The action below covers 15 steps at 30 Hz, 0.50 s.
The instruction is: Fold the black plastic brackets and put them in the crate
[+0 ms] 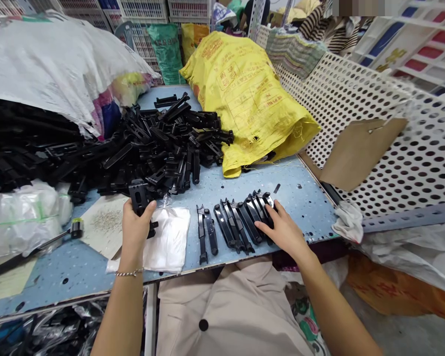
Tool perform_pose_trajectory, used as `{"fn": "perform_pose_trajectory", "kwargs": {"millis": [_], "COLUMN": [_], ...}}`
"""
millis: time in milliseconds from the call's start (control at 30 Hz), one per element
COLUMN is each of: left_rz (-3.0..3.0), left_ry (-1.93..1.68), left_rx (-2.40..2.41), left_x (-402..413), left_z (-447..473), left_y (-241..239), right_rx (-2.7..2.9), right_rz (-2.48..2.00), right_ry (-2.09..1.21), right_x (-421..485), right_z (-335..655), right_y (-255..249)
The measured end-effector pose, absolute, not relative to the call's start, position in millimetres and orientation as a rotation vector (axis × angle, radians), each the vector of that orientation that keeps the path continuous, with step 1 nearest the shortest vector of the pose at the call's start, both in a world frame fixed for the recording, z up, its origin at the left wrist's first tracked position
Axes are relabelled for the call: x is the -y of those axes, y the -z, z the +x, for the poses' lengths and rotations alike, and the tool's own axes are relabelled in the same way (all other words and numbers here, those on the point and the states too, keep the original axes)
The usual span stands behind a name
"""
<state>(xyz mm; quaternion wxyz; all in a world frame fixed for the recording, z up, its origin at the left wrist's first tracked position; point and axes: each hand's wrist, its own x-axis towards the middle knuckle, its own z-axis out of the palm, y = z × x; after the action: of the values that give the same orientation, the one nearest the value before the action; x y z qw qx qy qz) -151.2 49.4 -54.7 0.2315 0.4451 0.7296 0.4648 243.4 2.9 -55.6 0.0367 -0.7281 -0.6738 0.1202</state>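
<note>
My left hand [136, 225] is closed around a slotted black plastic part [139, 195], held upright above a stack of clear plastic bags [168, 237]. A second black end shows below the fingers, so it may hold more than one. My right hand [282, 230] rests at the right end of a row of long, narrow black plastic parts [228, 225]. Its thumb and fingers are spread and touch the last parts there. Several parts lie side by side in the row, with a gap after the leftmost pair. Behind the hands lies a large heap of similar black parts [163, 143].
A yellow woven sack [244, 84] and a white sack [59, 59] lie behind the heap. At left are bundled plastic bags [22, 212] and a black-handled tool [40, 244]. A perforated white crate [385, 109] with cardboard [359, 153] borders the blue table's [296, 198] right side.
</note>
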Motion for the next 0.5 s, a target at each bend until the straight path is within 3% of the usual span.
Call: {"fn": "perform_pose_trajectory", "kwargs": {"millis": [500], "left_rz": [1.305], "left_ry": [-1.239], "left_rx": [-2.24], "left_x": [-81.6], "left_z": [-162.7], "left_y": [61.8], "right_rx": [2.075], "right_rz": [-2.368], "right_ry": [-0.222], "right_x": [-27.3], "right_z": [246.7], "right_y": [49.8]}}
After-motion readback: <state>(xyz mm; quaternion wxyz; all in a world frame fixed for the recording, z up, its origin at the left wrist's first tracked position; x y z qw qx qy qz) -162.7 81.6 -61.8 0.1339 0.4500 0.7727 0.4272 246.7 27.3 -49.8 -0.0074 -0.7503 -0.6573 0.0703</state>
